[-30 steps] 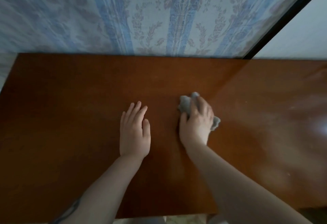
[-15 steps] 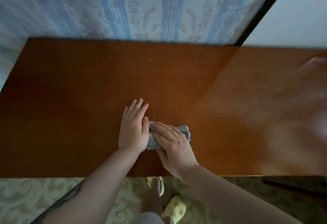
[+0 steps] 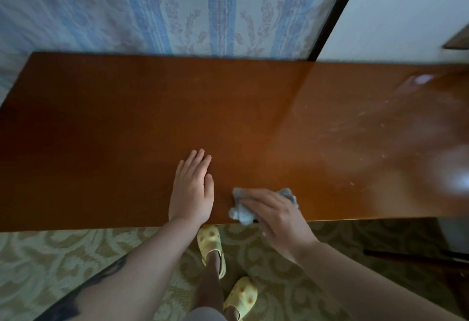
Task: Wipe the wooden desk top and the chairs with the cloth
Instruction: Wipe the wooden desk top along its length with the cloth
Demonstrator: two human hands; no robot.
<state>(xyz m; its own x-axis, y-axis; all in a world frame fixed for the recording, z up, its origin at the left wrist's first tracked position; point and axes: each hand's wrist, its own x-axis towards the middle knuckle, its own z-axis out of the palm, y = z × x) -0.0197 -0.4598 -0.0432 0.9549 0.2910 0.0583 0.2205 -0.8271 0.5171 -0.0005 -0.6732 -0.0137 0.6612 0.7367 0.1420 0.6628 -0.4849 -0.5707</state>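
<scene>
At the near edge our right hand (image 3: 276, 219) presses the bunched cloth (image 3: 241, 213) flat-fingered on the desk (image 3: 127, 122); our left hand (image 3: 191, 191) lies open beside it. We should sweep outward toward the dusty far-right patch, keeping pressure even.

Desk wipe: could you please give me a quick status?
Left hand flat on desk. Right hand presses cloth at near edge. Nothing in the way.
</scene>
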